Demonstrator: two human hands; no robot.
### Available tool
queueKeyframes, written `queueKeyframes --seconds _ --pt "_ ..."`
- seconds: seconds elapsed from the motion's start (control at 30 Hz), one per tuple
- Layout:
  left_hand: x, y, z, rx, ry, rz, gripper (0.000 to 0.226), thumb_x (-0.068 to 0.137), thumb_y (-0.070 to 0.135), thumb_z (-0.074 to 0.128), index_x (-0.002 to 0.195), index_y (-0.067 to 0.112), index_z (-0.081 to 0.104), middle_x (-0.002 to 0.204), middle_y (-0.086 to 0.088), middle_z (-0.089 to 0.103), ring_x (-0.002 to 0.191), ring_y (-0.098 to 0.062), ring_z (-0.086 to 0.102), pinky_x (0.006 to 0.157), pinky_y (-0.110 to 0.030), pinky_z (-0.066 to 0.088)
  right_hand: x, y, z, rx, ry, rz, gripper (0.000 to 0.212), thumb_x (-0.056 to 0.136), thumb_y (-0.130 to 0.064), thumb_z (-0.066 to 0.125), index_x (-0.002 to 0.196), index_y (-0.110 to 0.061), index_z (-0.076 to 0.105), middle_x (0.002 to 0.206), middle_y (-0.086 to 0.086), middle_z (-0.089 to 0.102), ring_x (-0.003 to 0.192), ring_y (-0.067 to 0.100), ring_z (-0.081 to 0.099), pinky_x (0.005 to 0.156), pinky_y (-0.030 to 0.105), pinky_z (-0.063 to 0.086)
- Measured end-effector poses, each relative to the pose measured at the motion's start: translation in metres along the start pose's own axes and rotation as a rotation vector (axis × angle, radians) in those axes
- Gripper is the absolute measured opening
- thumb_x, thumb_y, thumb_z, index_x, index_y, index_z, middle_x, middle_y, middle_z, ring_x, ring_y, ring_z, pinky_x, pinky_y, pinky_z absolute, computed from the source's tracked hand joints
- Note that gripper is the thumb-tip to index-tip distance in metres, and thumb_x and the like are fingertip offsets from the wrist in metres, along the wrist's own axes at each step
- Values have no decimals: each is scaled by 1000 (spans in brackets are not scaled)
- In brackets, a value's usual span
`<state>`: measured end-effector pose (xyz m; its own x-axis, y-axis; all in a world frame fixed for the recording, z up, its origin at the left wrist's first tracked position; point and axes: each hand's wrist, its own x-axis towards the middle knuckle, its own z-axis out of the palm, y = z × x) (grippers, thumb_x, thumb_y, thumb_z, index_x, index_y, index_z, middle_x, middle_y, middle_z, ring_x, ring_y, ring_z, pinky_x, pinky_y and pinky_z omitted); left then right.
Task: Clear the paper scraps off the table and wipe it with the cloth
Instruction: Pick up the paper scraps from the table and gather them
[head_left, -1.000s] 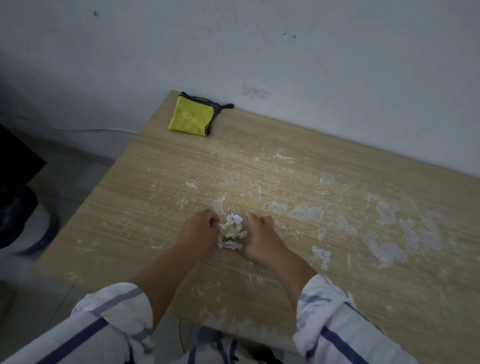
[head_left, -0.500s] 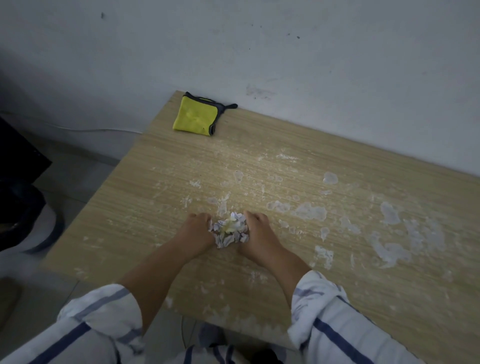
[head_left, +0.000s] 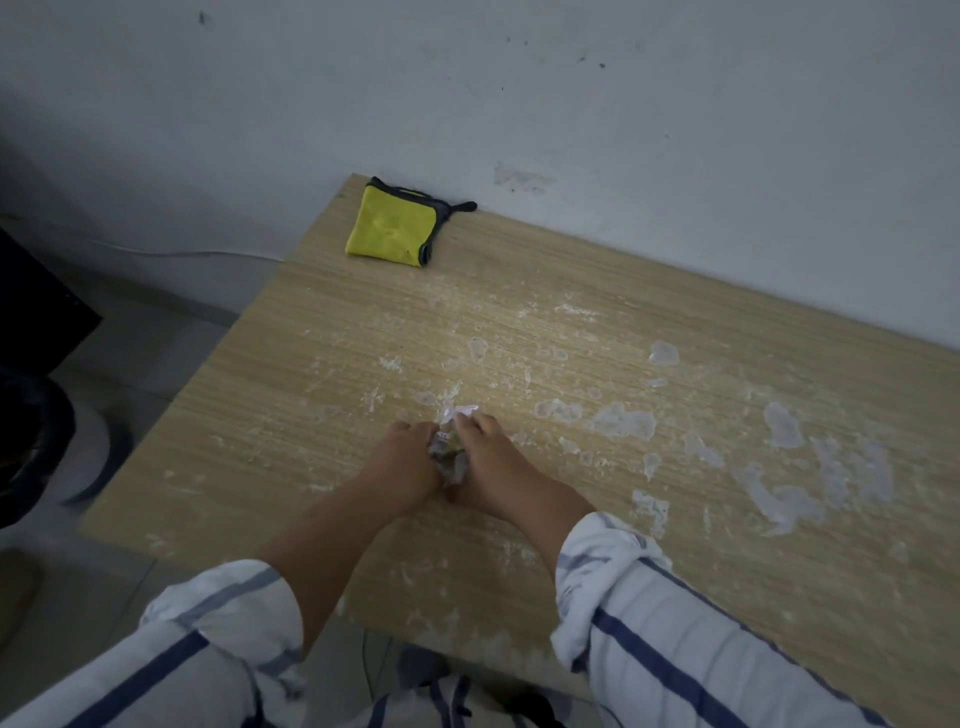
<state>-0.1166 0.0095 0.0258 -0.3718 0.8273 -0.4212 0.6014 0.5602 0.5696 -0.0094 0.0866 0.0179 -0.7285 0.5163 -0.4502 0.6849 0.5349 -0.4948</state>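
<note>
Paper scraps (head_left: 451, 456): a small crumpled heap of white bits on the left part of the surface (head_left: 597, 275), nearer its front edge than its back edge, squeezed between the left grip (head_left: 402, 467) and the right grip (head_left: 493, 462); one pale bit pokes out on the far side, just past the fingertips.
Floor, left of the surface: a dark round object (head_left: 36, 431) with a pale base, too dim to identify; a thin pale cable (head_left: 182, 253) runs along the foot of the wall (head_left: 623, 104).
Cloth (head_left: 392, 228): yellow with dark trim, folded into a square, lying flat at the back left corner of the surface, close to the wall and well apart from both hands.
Left grip: knuckles up, fingers curled in against the left side of the heap, clamped on it.
Left sleeve (head_left: 218, 613): white with blue stripes, rolled up the forearm, hanging past the front edge.
Right grip: fingers curled over the right side of the heap, clamped on it, its heel almost touching the other hand.
Right sleeve (head_left: 623, 587): same striped fabric, rolled, lying over the front edge.
White smears (head_left: 623, 420): dried patches and flecks spread over the wood-grain top, thickest right of the hands and toward the right edge of view.
</note>
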Motion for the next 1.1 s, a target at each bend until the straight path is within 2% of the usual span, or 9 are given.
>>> queueKeyframes --seconds 0.13,0.27,0.4,0.57,0.77,0.9,0.97,1.03,1.1 --pt "0 5 -1 30 2 35 32 88 7 47 119 9 56 118 -10 58 107 -25 49 81 -20 30 7 -2 7 -21 83 -78 74 80 -18 67 142 -9 28 143 16 28 125 33 39 105 39 37" --pt "4 -1 0 -103 22 -8 21 79 5 53 95 10 65 90 -10 66 82 -23 61 57 -24 36 10 4 18 -40 201 -164 44 85 -17 59 127 -9 47 125 13 47 104 27 51 84 29 42" --pt "4 -3 0 -284 33 -89 22 78 4 53 81 18 69 72 -3 68 69 -22 63 58 -29 45 11 4 28 -36 288 -203 28 91 -16 47 118 -11 53 108 11 54 89 22 51 70 27 39" --pt "5 -1 3 -437 9 -194 31 79 3 52 93 22 72 81 -4 72 76 -22 68 72 -38 57 6 3 33 -121 336 -236 34 94 -13 44 126 -5 50 118 17 52 101 31 48 83 36 42" --pt "8 -4 0 -562 30 -226 39 78 2 56 114 18 64 99 -7 70 89 -22 66 84 -43 56 7 3 27 -66 363 -272 22 89 -9 54 109 -3 62 101 19 58 91 31 52 74 33 41" --pt "13 -7 -7 -469 83 -190 50 78 4 55 126 17 55 106 -7 66 98 -23 62 89 -41 53 2 4 6 136 406 -219 17 88 -11 53 88 -1 68 80 7 51 72 19 45 58 15 27" --pt "17 -3 -10 -409 78 -166 58 78 1 51 133 15 48 111 -10 64 100 -25 60 85 -34 51 4 7 -7 193 434 -167 20 90 -14 52 86 -1 66 76 -1 45 71 15 41 57 9 24" --pt "21 3 -13 -349 59 -137 63 77 -2 50 137 14 44 105 -8 63 94 -24 60 75 -29 46 14 11 -16 189 439 -129 17 90 -12 53 78 -4 63 70 -6 39 71 17 40 56 20 27" --pt "23 10 -15 -290 49 -113 60 80 -1 49 138 14 43 109 -9 63 96 -25 60 74 -29 45 25 15 -21 199 415 -65 13 89 -13 51 82 -11 62 77 -3 45 77 20 44 65 26 29"
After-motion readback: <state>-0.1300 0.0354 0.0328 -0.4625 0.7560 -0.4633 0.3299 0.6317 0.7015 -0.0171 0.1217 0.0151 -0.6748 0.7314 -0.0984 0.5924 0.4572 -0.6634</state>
